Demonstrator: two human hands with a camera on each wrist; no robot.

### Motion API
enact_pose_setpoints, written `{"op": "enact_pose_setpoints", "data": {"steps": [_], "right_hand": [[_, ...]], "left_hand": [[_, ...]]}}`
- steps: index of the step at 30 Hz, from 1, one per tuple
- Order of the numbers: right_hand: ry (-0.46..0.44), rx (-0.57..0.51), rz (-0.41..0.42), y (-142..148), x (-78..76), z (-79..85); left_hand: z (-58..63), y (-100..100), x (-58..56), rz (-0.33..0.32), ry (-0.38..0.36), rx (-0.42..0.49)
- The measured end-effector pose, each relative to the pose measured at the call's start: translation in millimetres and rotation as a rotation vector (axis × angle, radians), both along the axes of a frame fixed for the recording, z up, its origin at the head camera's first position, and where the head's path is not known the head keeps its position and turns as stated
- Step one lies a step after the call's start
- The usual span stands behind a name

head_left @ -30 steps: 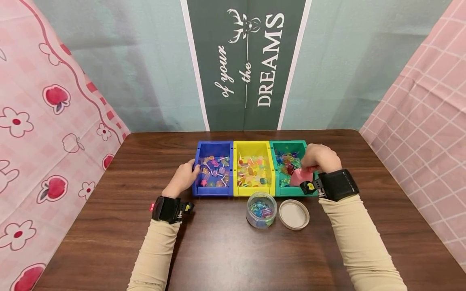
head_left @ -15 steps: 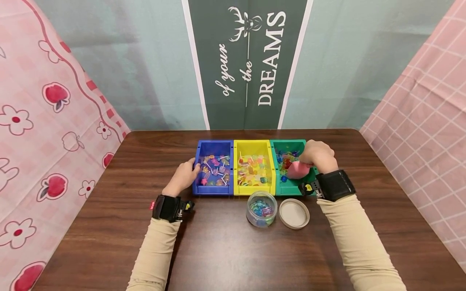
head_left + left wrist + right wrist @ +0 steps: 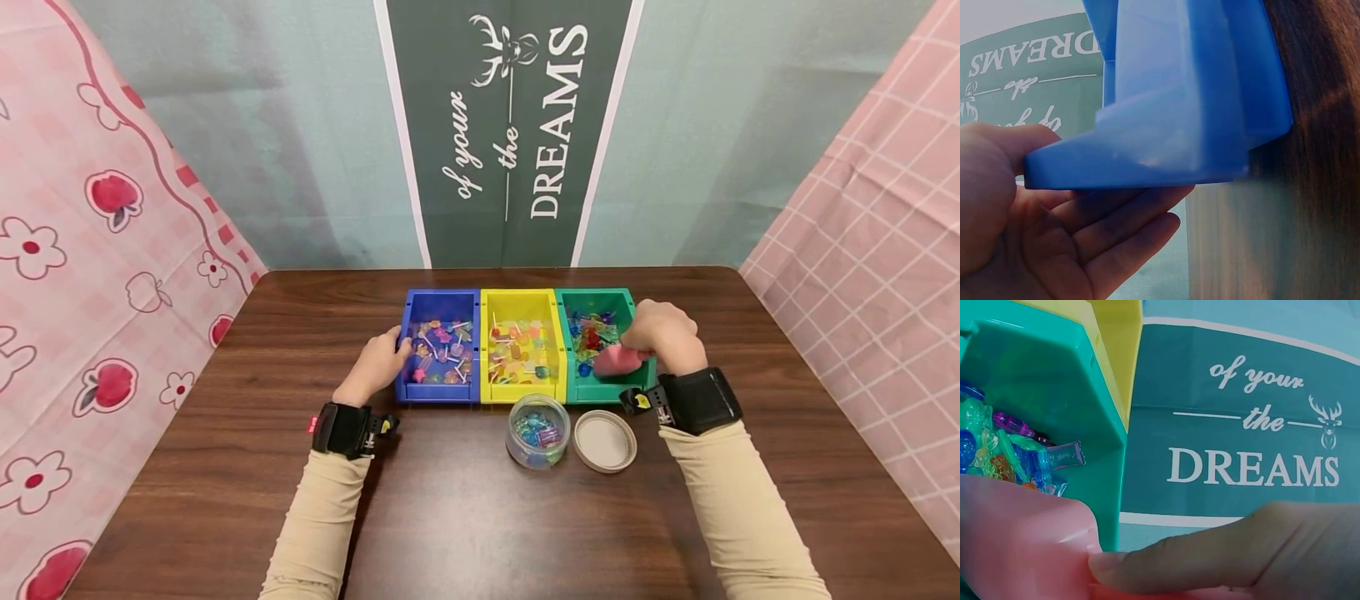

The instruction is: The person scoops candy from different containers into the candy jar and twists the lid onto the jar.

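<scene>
My left hand (image 3: pixel 380 364) grips the left wall of the blue bin (image 3: pixel 437 392), thumb on one side and fingers on the other, as the left wrist view also shows. My right hand (image 3: pixel 663 332) holds a pink scoop (image 3: pixel 617 361) by its handle, low inside the green bin (image 3: pixel 596 300). Ahead of the scoop lie colourful translucent trinkets (image 3: pixel 1013 450), some shaped like wrapped candies. The scoop's contents are hidden in the head view. In the right wrist view my thumb (image 3: pixel 1179 562) presses on the scoop's back edge.
Between the blue and green bins stands a yellow bin (image 3: pixel 522 390) with lollipop-shaped trinkets. In front are a clear jar (image 3: pixel 517 446) partly filled with trinkets and a round lid (image 3: pixel 605 442). Behind the table (image 3: pixel 465 517) hangs a printed cloth (image 3: pixel 300 167).
The scoop moved slightly left and away within the green bin, then back towards the near right. A blue ball now shows near the bin's front. My left hand stayed on the blue bin.
</scene>
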State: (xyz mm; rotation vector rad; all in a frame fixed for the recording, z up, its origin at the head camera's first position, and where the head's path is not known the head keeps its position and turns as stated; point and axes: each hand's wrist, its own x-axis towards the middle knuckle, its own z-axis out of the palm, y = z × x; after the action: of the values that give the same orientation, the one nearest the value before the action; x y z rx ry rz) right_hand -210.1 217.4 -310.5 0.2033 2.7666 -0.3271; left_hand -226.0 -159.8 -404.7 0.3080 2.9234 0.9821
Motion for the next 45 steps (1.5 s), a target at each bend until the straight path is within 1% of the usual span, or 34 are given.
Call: {"op": "enact_pose_setpoints", "data": {"steps": [7,16,22,26,30,39,42,45], "right_hand": [[-0.019,-0.030,0.037,3,10.3,-1.4],[-0.003,-0.038,0.015,6,18.9,-7.3],[0.002,-0.059,0.031,8,23.8,-10.4],[0.009,-0.064,0.033,9,24.7,-11.5],[0.013,-0.073,0.027,9,23.9,-15.9],[-0.002,-0.143,0.045,13,21.3,-31.0],[0.001,-0.167,0.036,14,22.1,-33.4],[0.003,-0.170,0.008,13,22.9,-36.9]], "left_hand": [[0.0,0,-0.3,0.006,-0.002,-0.007],[-0.7,1,-1.1,0.007,-0.014,-0.009],[-2.2,0,-2.3,0.007,-0.005,-0.007],[-2.4,0,-2.1,0.006,0.013,-0.012],[-2.5,0,-1.2,0.005,0.015,-0.008],[-1.5,1,-1.0,0.010,-0.021,0.002],[-1.3,1,-0.9,0.013,-0.024,0.003],[-1.0,1,-0.6,0.012,-0.020,0.003]]}}
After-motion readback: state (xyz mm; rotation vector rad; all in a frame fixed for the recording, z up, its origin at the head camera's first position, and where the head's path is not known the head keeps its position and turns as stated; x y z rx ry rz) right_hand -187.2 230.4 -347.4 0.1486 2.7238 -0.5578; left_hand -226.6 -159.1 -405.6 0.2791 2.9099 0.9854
